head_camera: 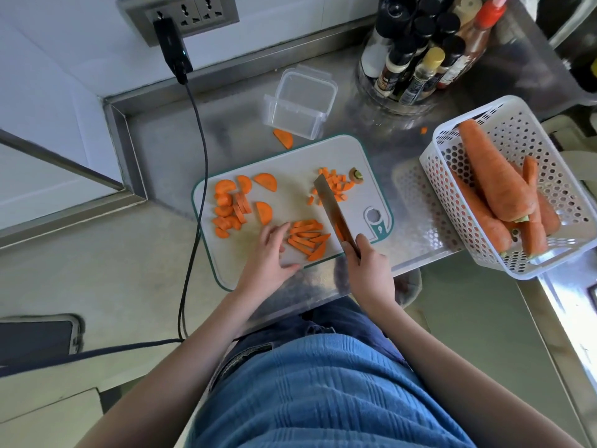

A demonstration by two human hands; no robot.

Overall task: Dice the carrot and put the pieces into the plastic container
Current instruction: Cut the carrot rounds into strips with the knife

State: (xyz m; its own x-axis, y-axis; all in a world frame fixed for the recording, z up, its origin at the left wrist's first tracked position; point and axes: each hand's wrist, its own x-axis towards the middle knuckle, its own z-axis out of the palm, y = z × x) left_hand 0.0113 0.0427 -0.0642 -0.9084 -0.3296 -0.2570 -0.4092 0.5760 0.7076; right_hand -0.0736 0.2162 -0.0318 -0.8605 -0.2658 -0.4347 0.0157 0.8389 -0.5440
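On the white cutting board (290, 176) lie half-moon carrot slices (232, 205) at the left, carrot strips (307, 239) near the front, and a small heap of diced carrot (336, 185) at the right. My left hand (271, 253) rests on the board with its fingertips touching the strips. My right hand (368, 266) grips the handle of a knife (332, 211), whose blade lies just right of the strips, its tip by the diced heap. The clear plastic container (300, 101) stands behind the board, and I see no pieces in it.
A white perforated basket (504, 124) with several whole carrots (497, 176) stands at the right. A round rack of bottles (420, 53) is behind it. One carrot slice (283, 139) lies on the steel counter by the container. A black cable (200, 176) hangs at the left.
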